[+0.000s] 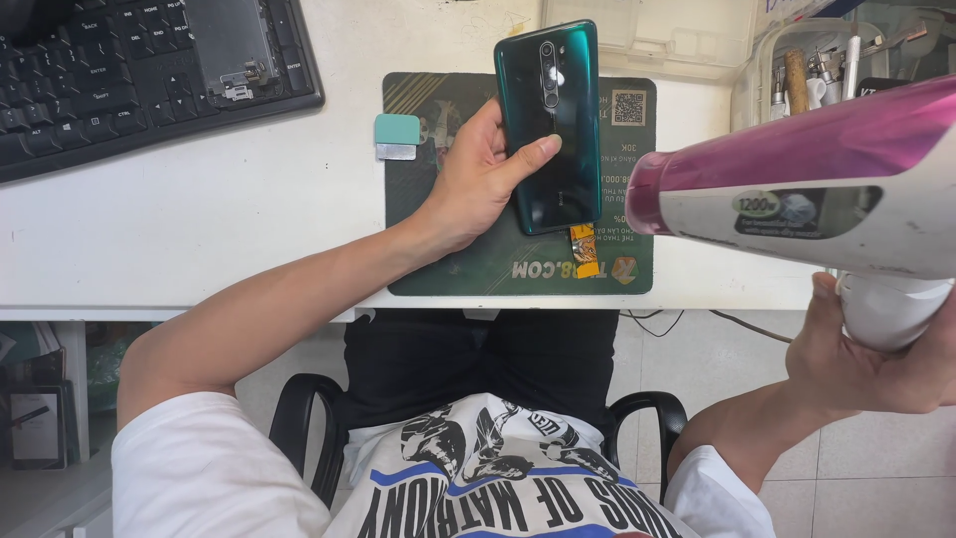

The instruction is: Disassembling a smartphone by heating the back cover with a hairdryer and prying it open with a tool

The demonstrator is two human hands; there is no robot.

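My left hand [476, 179] holds a dark green smartphone [554, 110] back side up above a dark work mat [418, 259], thumb pressed on its rear cover. An orange flex strip [584, 249] sticks out from the phone's lower end. My right hand [866, 359] grips the white handle of a pink and white hair dryer [807, 179]. The dryer's nozzle points left toward the phone's lower right edge, a short gap away.
A black keyboard [100, 80] with a phone part lying on it sits at the far left of the white table [199, 219]. A small teal and grey tool [396, 136] lies by the mat. A clear container of tools [807, 70] stands at the far right.
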